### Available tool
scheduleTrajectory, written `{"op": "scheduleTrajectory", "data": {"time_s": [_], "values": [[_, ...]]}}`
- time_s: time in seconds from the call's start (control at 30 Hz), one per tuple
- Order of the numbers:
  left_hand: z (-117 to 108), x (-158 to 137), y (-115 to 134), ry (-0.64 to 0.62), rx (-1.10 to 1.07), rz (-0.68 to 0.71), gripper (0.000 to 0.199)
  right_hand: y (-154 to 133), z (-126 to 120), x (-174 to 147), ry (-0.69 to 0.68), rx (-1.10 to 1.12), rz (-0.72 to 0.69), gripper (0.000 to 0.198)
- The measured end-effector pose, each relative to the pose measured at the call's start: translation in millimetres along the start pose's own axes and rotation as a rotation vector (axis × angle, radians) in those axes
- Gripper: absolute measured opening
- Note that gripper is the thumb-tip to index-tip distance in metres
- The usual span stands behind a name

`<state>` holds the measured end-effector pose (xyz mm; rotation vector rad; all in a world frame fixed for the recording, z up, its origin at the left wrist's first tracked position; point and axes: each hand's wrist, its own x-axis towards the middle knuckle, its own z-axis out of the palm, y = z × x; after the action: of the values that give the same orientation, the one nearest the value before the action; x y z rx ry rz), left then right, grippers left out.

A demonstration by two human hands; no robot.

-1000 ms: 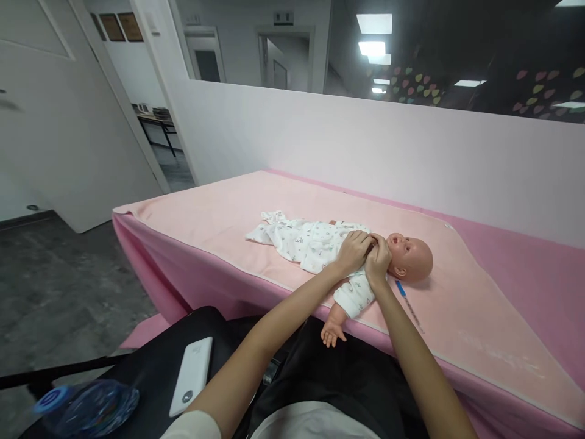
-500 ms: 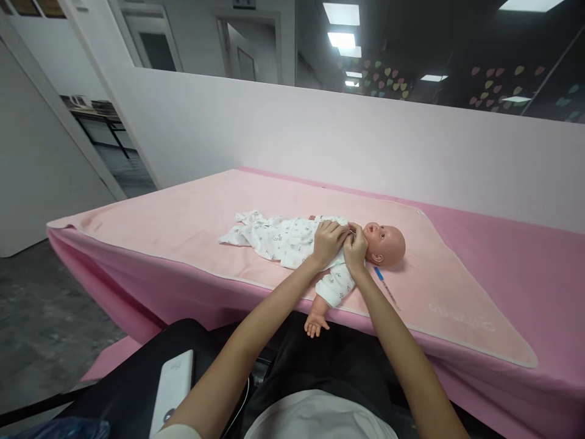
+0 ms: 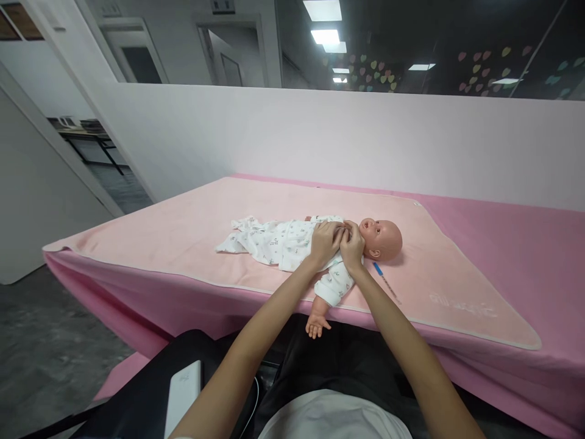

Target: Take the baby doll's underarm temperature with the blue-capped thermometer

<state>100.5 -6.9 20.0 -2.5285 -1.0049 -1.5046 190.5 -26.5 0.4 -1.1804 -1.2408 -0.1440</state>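
Note:
A baby doll [image 3: 384, 239] lies on its back on the pink mat, its head to the right and its mouth open. It wears a white printed baby outfit [image 3: 292, 241]. At the chest, just below the chin, my left hand [image 3: 325, 245] and my right hand [image 3: 353, 247] meet with fingertips pinched together on the front of the top. My fingers cover the exact bit of cloth between them. The doll's near arm [image 3: 319, 316] hangs past the table edge, palm up. Beside its shoulder lies a thin clear stick with a blue end [image 3: 378, 269].
The pale pink mat [image 3: 183, 231] covers much of the table, over a darker pink cloth [image 3: 525, 244]. A white wall [image 3: 365, 140] with a window above it stands behind. A white power bank [image 3: 183, 396] with a cable rests on a black seat at the lower left.
The camera view has tilted slightly. My hands stay at the doll's chest, with the fingers shifting a little closer together. The doll has not moved on the mat.

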Motion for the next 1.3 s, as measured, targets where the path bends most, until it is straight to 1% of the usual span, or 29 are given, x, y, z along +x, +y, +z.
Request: {"op": "scheduleTrajectory", "data": {"time_s": [0.1, 0.33, 0.47, 0.63, 0.77, 0.87, 1.07, 1.2, 1.3], "values": [[-2, 1, -1, -0.014, -0.023, -0.005, 0.015, 2, 1, 0, 0.006, 0.008, 0.008, 0.029], [-2, 2, -5, -0.064, -0.046, 0.047, 0.015, -1, 0, -1, 0.068, 0.049, 0.028, 0.026], [1, -1, -6, -0.041, -0.006, 0.062, 0.013, -1, 1, -2, 0.102, 0.065, 0.027, 0.025], [3, -2, -6, 0.007, 0.016, 0.071, 0.012, -1, 1, -1, 0.089, 0.088, 0.035, 0.021], [2, -2, -4, 0.034, 0.027, 0.046, 0.01, -3, -2, 0, 0.091, 0.088, 0.047, 0.021], [0, -2, -2, 0.052, 0.05, 0.02, 0.01, -5, -3, 1, 0.091, 0.081, 0.031, 0.021], [-1, -3, 2, 0.066, 0.051, -0.016, 0.01, -5, 2, 0, 0.09, 0.009, 0.026, 0.024], [-3, -2, 3, 0.083, 0.029, -0.028, 0.013, -2, 5, 0, 0.1, -0.019, -0.029, 0.026], [-12, 3, -8, 0.129, 0.024, -0.017, 0.015, 0, 2, 0, 0.125, -0.008, -0.085, 0.027]]}}
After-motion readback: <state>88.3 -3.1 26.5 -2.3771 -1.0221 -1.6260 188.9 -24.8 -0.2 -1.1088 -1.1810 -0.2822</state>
